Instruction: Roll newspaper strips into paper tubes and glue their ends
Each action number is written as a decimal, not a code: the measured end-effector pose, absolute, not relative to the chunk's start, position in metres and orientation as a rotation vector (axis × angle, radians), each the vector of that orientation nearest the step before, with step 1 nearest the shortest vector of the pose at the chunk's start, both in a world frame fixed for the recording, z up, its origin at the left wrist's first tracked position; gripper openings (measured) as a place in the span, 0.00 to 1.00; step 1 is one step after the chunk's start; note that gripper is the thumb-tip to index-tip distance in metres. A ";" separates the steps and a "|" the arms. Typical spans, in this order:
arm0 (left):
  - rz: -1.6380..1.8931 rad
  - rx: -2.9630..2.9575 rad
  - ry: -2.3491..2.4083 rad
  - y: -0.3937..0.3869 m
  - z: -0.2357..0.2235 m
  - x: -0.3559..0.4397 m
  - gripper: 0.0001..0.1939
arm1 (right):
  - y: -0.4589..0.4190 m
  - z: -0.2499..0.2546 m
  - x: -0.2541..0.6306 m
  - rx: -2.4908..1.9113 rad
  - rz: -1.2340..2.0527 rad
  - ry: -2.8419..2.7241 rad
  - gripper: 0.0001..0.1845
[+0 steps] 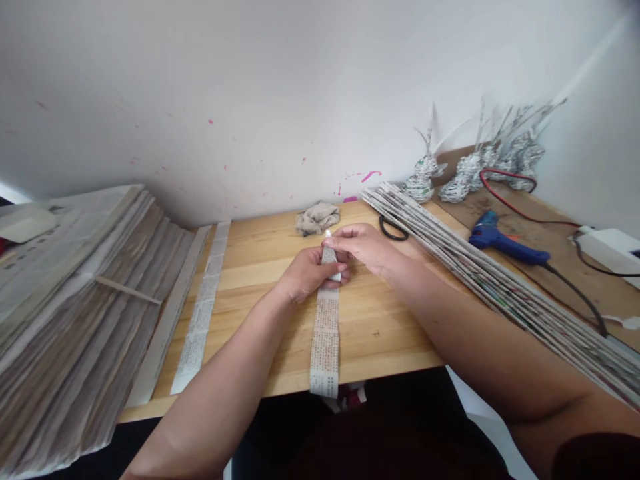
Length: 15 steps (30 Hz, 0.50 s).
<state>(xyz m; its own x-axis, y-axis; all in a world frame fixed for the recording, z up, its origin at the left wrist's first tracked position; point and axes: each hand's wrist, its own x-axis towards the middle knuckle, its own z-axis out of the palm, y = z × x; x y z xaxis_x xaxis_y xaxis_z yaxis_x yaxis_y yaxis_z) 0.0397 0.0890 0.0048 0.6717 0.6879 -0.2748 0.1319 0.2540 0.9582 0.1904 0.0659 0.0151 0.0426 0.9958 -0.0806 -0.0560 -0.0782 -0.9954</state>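
Note:
A long newspaper strip point(325, 333) lies along the middle of the wooden table point(260, 267), its near end hanging over the front edge. My left hand point(305, 273) is closed on the strip's far end, holding it from the left. My right hand point(363, 243) pinches the same far end from the right, where the paper is rolled or folded into a narrow tip. Both hands meet at that tip, fingers pressed together.
A thick stack of newspapers point(70, 313) fills the left side, with two cut strips point(200, 313) beside it. Rolled paper tubes point(490, 273) lie diagonally at right, near black scissors point(393, 230), a blue glue gun point(505, 243), a crumpled cloth point(317, 218) and woven paper pieces point(480, 167).

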 end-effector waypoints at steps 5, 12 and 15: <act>0.484 1.347 0.811 0.088 0.004 0.040 0.14 | 0.066 0.017 0.188 -1.238 1.235 -1.091 0.12; 0.543 1.332 0.856 0.083 0.005 0.044 0.11 | 0.070 0.011 0.190 -1.227 1.220 -1.015 0.14; 0.533 1.284 0.844 0.082 0.007 0.045 0.10 | 0.070 0.011 0.190 -1.220 1.229 -1.018 0.15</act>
